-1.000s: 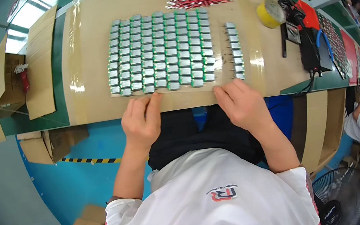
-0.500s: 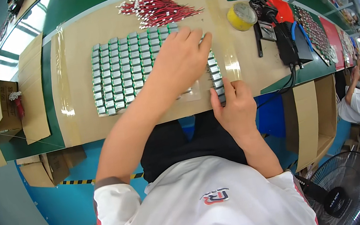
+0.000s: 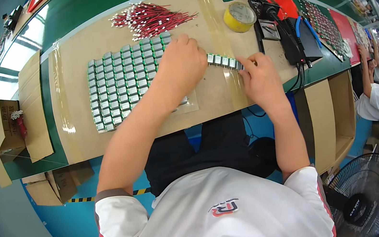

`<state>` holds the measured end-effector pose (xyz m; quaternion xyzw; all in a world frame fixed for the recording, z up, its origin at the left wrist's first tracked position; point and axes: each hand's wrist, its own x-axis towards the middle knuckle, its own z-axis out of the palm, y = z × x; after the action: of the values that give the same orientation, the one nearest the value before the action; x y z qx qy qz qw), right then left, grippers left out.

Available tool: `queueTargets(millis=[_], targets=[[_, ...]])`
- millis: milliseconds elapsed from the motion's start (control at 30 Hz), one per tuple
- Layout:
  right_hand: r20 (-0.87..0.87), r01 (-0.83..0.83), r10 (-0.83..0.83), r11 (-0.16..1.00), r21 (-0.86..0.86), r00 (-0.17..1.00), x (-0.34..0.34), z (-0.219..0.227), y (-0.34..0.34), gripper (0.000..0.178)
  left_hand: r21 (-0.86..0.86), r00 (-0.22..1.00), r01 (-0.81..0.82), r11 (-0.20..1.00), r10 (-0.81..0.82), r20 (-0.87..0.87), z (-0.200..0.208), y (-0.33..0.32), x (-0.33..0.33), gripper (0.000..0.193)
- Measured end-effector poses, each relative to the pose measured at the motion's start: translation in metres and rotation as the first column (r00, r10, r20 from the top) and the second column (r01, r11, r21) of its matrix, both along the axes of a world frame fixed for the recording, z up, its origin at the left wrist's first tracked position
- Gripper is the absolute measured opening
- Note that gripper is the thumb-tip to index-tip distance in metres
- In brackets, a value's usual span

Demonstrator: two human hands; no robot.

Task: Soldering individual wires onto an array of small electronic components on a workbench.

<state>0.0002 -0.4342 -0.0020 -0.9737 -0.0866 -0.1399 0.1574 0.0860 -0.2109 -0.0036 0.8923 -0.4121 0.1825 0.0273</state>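
A short strip of small silver-grey blocks stretches between my two hands over the cardboard. Its right end is pinched by the fingers of my right hand. My left hand is closed around the strip's left end, and its fingertips are partly hidden. Left of it, several rows of like grey blocks with green edges lie side by side in a large panel. My left hand and forearm cover part of that panel's right side.
Beyond the panel lies a heap of red-and-black wires with white connectors. A yellow tape roll, a black corded device and blue-handled pliers stand at the right. Cardboard boxes flank the table. Other people sit far right.
The strip has swung from pointing toward me to lying nearly crosswise. My right hand has moved up and to the right with its end; my left hand has shifted slightly left.
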Motion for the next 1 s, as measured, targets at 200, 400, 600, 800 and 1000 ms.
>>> queueTargets(millis=[200, 400, 600, 800, 1000], targets=[[0.090, -0.201, 0.203, 0.979, -0.032, 0.975, 0.040, -0.010, -0.019, 0.032, 0.008, 0.994, -0.068, 0.998, 0.068, -0.083, 0.000, 0.001, -0.043, 0.011], [0.142, -0.406, 0.405, 0.913, -0.023, 0.903, 0.073, -0.011, -0.005, 0.038, -0.092, 0.966, -0.232, 0.968, 0.218, -0.137, -0.011, -0.014, -0.097, 0.016], [0.221, -0.578, 0.554, 0.815, 0.053, 0.802, 0.089, -0.021, 0.031, 0.039, -0.229, 0.922, -0.373, 0.899, 0.332, -0.200, -0.010, -0.016, -0.123, 0.029], [0.158, -0.148, 0.125, 0.978, 0.146, 0.979, 0.079, -0.020, 0.065, 0.037, -0.309, 0.872, -0.481, 0.821, 0.411, -0.265, -0.014, -0.021, -0.128, 0.044], [-0.077, 0.056, -0.048, 0.993, 0.100, 0.996, 0.082, -0.021, 0.090, 0.043, -0.290, 0.862, -0.491, 0.821, 0.410, -0.297, -0.022, -0.027, -0.127, 0.042]])
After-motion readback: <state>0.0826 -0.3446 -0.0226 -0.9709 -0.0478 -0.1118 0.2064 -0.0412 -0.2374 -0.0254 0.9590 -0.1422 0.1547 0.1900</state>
